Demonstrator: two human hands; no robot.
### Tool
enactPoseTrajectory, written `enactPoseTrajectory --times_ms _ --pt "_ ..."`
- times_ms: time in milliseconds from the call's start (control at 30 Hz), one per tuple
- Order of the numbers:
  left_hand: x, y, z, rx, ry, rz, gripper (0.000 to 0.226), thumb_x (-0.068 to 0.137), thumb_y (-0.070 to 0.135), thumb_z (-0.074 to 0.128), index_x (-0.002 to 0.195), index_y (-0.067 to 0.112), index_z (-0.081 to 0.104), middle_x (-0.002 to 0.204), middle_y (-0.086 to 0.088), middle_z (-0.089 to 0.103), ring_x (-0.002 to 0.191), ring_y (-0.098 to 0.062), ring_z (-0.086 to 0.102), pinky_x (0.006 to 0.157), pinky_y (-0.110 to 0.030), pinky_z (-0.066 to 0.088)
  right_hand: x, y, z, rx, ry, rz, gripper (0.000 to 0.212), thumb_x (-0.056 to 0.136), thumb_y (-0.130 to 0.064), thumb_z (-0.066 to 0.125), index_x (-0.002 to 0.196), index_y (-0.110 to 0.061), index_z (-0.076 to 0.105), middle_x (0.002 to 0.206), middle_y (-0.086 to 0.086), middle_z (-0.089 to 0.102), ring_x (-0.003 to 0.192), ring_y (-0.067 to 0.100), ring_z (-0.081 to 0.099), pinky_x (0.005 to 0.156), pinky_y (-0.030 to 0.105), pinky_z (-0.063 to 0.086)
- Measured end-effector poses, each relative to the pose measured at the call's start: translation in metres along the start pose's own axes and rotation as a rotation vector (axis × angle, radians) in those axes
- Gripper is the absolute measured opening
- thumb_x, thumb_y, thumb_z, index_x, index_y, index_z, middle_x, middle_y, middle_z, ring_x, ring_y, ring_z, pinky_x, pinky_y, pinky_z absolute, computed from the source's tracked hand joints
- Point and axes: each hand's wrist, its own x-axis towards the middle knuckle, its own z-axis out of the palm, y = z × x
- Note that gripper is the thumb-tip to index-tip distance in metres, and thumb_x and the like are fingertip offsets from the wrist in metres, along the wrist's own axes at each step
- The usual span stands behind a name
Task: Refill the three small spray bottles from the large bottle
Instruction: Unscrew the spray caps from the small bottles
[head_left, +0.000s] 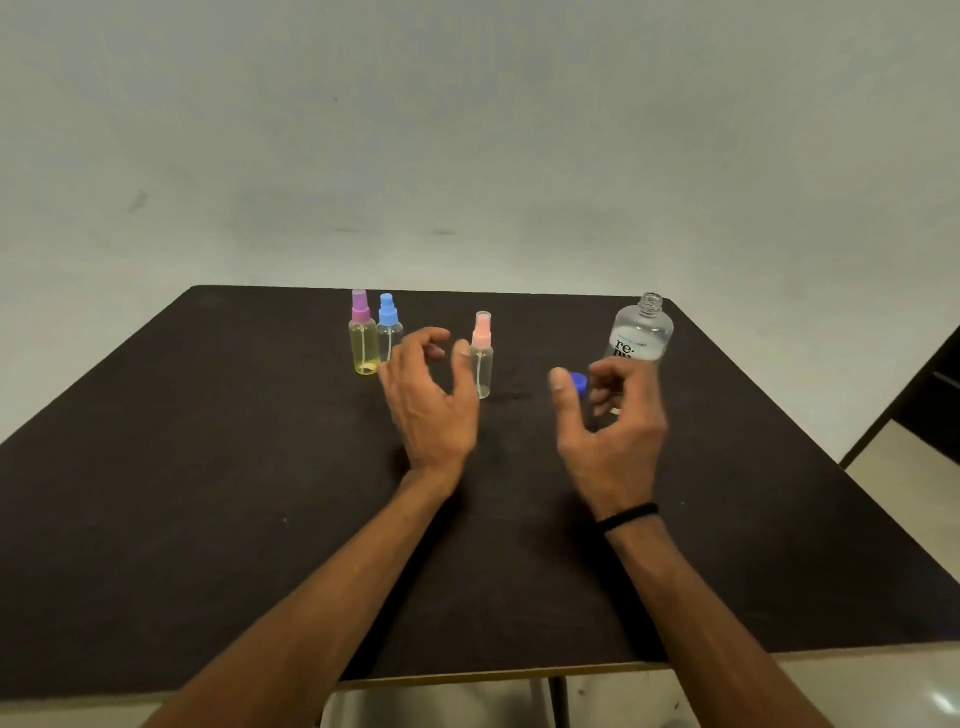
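Dark laminate table (208, 467), bare wall behind. Large bottle (640, 332) is seen upright at far right, neck uncapped; its blue cap (579, 383) lies just behind the right hand (613, 415). Whether the cap is touched cannot be told; that hand's fingers are loosely curled, nothing plainly held. Left hand (423, 395) is raised with fingers spread and relaxed, empty, just beside the pink-topped spray bottle (482, 358), which stands alone mid-table. Purple-topped bottle (362, 338) and blue-topped bottle (389, 332) stand touching, far left of it. All three sprayers are on.

Step judged: source opened, first small bottle to be taken. Next move calls for unscrewing the pink sprayer.

Large bottle sits near the far right corner; ample room is left toward the near edge.
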Motion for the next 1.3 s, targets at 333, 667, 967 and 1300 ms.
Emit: enactPoseTrajectory --times_ms 333,667,967,1300 --pt "0.042 -0.03 0.016 -0.14 -0.283 -0.117 0.036 0.103 0.039 0.046 0.125 0.027 0.072 0.11 0.014 0.077 0.113 -0.018 0.068 0.099 -0.048 0.054 0.01 0.004 0.098 0.053 -0.427 0.393 0.091 0.08 -0.031 0.093 0.157 -0.018 0.045 0.143 0.003 0.063 0.124 0.01 0.063 0.105 0.028 0.054" --pt "0.051 -0.043 0.02 -0.485 -0.545 -0.412 0.028 0.107 0.018 0.056 0.127 0.01 0.074 0.109 -0.002 0.079 0.101 -0.011 0.073 0.088 -0.028 0.057 0.011 0.012 0.106 0.259 -0.369 0.454 0.038 0.084 -0.024 0.091 0.113 -0.014 0.069 0.1 -0.004 0.078 0.089 0.006 0.077 0.078 0.021 0.062" --pt "0.058 -0.038 0.01 -0.602 -0.525 -0.574 0.035 0.097 0.009 0.072 0.132 0.006 0.07 0.109 0.001 0.078 0.09 0.004 0.073 0.073 -0.01 0.053 0.012 0.013 0.102 0.251 -0.396 0.435 0.032 0.088 -0.027 0.088 0.115 -0.017 0.074 0.103 -0.007 0.078 0.094 0.005 0.076 0.081 0.02 0.061" --pt "0.059 -0.038 0.014 -0.579 -0.531 -0.521 0.036 0.091 0.014 0.081 0.126 0.01 0.075 0.116 -0.002 0.079 0.116 -0.018 0.072 0.098 -0.028 0.058 0.013 0.015 0.102 0.151 -0.392 0.374 0.044 0.086 -0.028 0.089 0.126 -0.02 0.072 0.114 -0.012 0.075 0.106 0.0 0.071 0.093 0.022 0.06"
